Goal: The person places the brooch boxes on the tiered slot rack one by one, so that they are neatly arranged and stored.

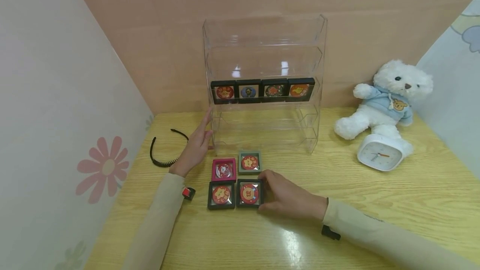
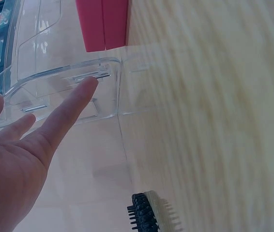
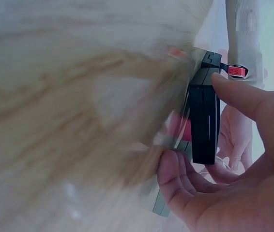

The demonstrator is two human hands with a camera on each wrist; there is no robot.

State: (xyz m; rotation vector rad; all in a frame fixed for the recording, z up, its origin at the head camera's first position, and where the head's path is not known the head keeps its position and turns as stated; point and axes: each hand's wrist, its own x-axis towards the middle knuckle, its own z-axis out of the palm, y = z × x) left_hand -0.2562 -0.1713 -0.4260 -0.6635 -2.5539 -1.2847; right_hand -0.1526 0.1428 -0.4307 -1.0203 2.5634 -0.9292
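A clear acrylic rack [image 1: 264,126] stands at the back of the table, with a row of black-framed badge boxes [image 1: 248,91] on its middle tier. Against its left side rests my left hand [image 1: 196,147], fingers extended along the clear panel. My right hand [image 1: 286,195] grips a black-framed badge box [image 1: 249,193], thumb on one edge and fingers at the other. Beside that box lie another black box [image 1: 221,195], a pink box [image 1: 223,170] and a grey-green box [image 1: 249,162], each showing a round red badge. The right wrist view shows the held box [image 3: 205,113] edge-on.
A black toothed headband [image 1: 161,163] lies left of the rack, partly behind my left arm. On the right, a white teddy bear [image 1: 390,99] in a blue top leans at the wall, a white clock [image 1: 380,153] at its feet. A patterned wall [image 1: 108,168] borders the left side.
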